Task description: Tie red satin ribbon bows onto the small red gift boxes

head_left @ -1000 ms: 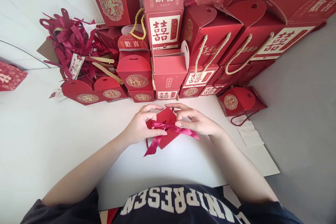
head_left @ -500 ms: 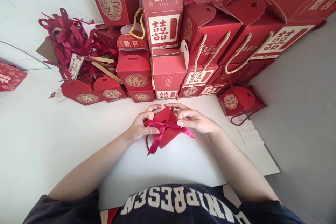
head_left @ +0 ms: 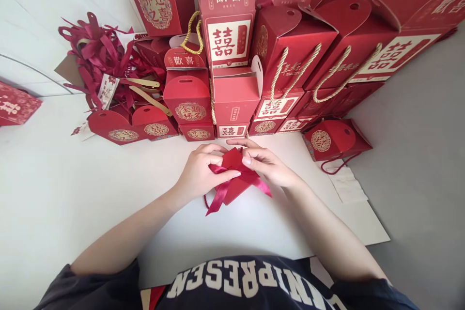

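Observation:
A small red gift box stands on the white table in front of me, with a glossy dark-pink ribbon tied in a bow over its top. My left hand is closed at the bow's left loop, its thumb laid across toward the knot. From the other side my right hand has its thumb and index finger closed on the ribbon just right of the knot, with other fingers extended behind the box. Two ribbon tails hang down the near side. The knot is partly covered by my left thumb.
Red gift boxes are stacked along the back wall, some with rope handles. At the back left lies a heap of dark-pink ribbons. A single red box sits at the right beside white tissue.
My left hand has shifted right, and its thumb now reaches over the middle of the bow. My right thumb and index finger have moved slightly inward and up at the ribbon.

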A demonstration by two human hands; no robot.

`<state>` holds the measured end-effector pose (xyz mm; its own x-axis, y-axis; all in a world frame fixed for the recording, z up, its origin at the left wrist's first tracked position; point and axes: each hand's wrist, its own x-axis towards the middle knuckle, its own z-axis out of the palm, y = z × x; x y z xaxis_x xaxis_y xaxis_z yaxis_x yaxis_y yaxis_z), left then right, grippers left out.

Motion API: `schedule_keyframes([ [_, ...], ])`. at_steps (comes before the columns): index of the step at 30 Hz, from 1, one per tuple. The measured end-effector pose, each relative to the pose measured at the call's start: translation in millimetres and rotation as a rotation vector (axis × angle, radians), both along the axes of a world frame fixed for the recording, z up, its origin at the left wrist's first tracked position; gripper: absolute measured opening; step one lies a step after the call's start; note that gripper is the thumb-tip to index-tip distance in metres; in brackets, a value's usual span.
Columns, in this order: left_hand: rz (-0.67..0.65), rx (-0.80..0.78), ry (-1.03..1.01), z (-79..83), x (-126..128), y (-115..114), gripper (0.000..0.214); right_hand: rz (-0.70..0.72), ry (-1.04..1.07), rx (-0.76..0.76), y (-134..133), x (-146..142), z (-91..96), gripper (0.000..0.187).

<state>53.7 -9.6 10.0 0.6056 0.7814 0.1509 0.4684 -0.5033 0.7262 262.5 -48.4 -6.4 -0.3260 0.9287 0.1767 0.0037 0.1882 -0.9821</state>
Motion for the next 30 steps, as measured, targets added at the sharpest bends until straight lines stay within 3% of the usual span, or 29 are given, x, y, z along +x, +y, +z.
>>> schedule_keyframes([
  [6,-0.088,0.018,0.124,1.9,-8.2,8.4,0.027,-0.061,0.055,-0.074,4.6,-3.1,-12.5,0.039],
  [16,-0.148,0.011,0.18,5.2,-11.2,12.5,0.038,-0.079,0.321,-0.306,5.6,-7.3,-24.8,0.035],
  [22,-0.167,-0.016,0.165,7.0,-11.7,12.4,0.038,-0.059,0.482,-0.444,5.3,-11.7,-28.8,0.02],
  [25,-0.177,-0.106,0.085,2.9,-15.7,14.5,0.037,-0.075,0.488,-0.48,4.7,-13.3,-29.5,0.024],
  [30,-0.276,-0.408,-0.192,-4.7,-30.2,28.9,0.046,-0.121,0.352,-0.294,7.0,-4.8,-28.9,0.032],
])
